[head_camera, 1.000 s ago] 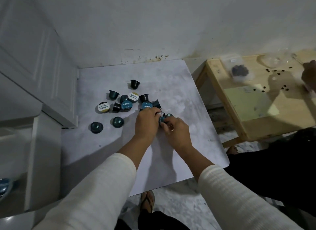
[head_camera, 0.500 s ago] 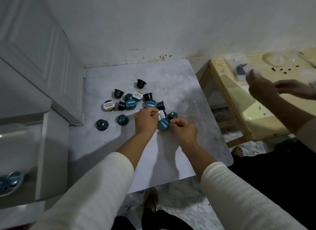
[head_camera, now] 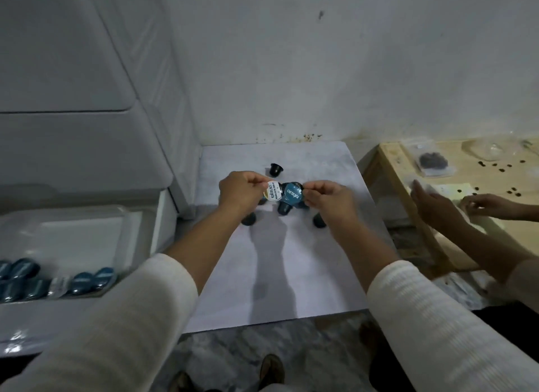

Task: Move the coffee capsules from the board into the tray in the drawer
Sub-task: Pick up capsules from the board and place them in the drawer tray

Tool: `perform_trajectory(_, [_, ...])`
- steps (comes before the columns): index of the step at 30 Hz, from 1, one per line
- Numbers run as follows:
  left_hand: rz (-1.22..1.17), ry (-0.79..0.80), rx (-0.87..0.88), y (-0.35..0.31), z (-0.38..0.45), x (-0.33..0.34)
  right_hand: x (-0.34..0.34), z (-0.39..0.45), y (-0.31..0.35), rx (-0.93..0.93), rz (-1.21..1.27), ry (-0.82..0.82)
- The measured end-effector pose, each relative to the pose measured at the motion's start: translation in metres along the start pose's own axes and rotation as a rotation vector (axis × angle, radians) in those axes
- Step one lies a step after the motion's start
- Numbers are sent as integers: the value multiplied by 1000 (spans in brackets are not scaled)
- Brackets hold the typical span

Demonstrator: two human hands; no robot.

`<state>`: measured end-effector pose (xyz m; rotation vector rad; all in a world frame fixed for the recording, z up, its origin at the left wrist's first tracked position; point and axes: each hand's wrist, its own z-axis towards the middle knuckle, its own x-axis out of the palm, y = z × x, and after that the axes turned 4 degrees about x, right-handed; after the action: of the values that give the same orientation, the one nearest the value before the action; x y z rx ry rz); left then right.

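My left hand [head_camera: 240, 194] grips a white-lidded coffee capsule [head_camera: 273, 192], raised above the pale marble board [head_camera: 271, 263]. My right hand [head_camera: 328, 200] pinches a blue-lidded capsule [head_camera: 293, 197] right beside it, the two lids almost touching. Under my hands several dark capsules stay on the board, among them one at the back [head_camera: 276, 170], one at the left [head_camera: 248, 219] and one at the right [head_camera: 319, 221]. At the lower left the open drawer holds a clear tray [head_camera: 87, 231] with several blue capsules [head_camera: 81, 282] in its near rows.
A white cabinet [head_camera: 87, 129] rises at the left, above the drawer. To the right stands a low wooden table [head_camera: 437, 216] with scattered coffee beans and a bag of beans [head_camera: 433, 160]; another person's hands [head_camera: 431, 205] work over it. Feet show on the floor below.
Both hands have lifted off the board, each with a capsule in it, and hold them higher. The camera has tilted left and down, so the drawer tray shows more.
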<state>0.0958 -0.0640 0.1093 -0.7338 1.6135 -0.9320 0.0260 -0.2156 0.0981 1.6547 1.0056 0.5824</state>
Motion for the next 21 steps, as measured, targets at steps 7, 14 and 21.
perform_trajectory(7, [68,12,25,9,-19,-106,61,-36,50,-139,-39,275])
perform_trajectory(14, [296,-13,77,51,-33,-216,149,-77,72,-228,-190,548])
perform_trajectory(21, [457,164,53,113,-38,-306,251,-101,52,-179,-379,704])
